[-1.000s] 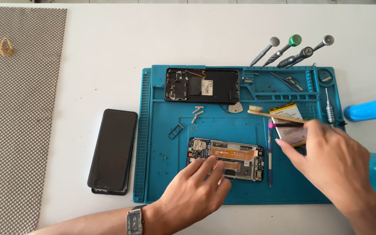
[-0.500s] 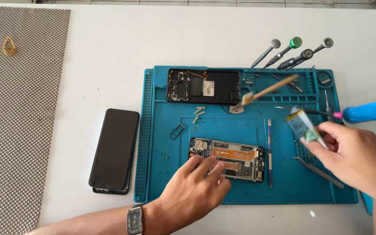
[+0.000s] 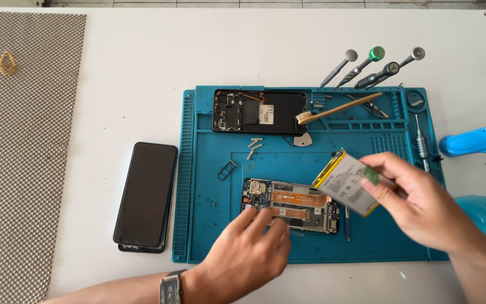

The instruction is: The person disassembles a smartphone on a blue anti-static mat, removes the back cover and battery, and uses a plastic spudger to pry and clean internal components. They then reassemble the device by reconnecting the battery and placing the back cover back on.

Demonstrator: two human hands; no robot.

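1. Teal silicone, the repair mat (image 3: 198, 225), lies under both my hands, and nearly everything I am handling sits on it.
2. My right hand (image 3: 423, 208) is pinched closed on the phone battery (image 3: 347, 183), thumb on top and fingers beneath. I hold it tilted in the air, just right of and slightly above the opened phone frame (image 3: 291, 205).
3. My left hand (image 3: 248, 253) rests with loosely curled fingertips on the frame's near edge. It pins the frame down and grips nothing.
4. Beyond my left fingertips lie a SIM tray (image 3: 226, 169) and a few small loose parts (image 3: 254, 146). Further away is the black back cover (image 3: 260, 111), with a bamboo brush (image 3: 338, 107) just to its right.
5. Past my right hand a row of screwdrivers (image 3: 367, 67) crosses the mat's far edge. Left of my left wrist, off the mat, a dark phone (image 3: 146, 194) lies screen up.
6. The risks, as I judge them:
   - My pinch is near one end, so the battery could bend or slip and fall on the exposed board.
   - A battery corner dragged across the orange flex cable (image 3: 299, 197) could crease or tear it.
   - If my left fingers slide, the frame could shift and scatter the loose parts.
   - Pressing hard on the bare board could harm its components.
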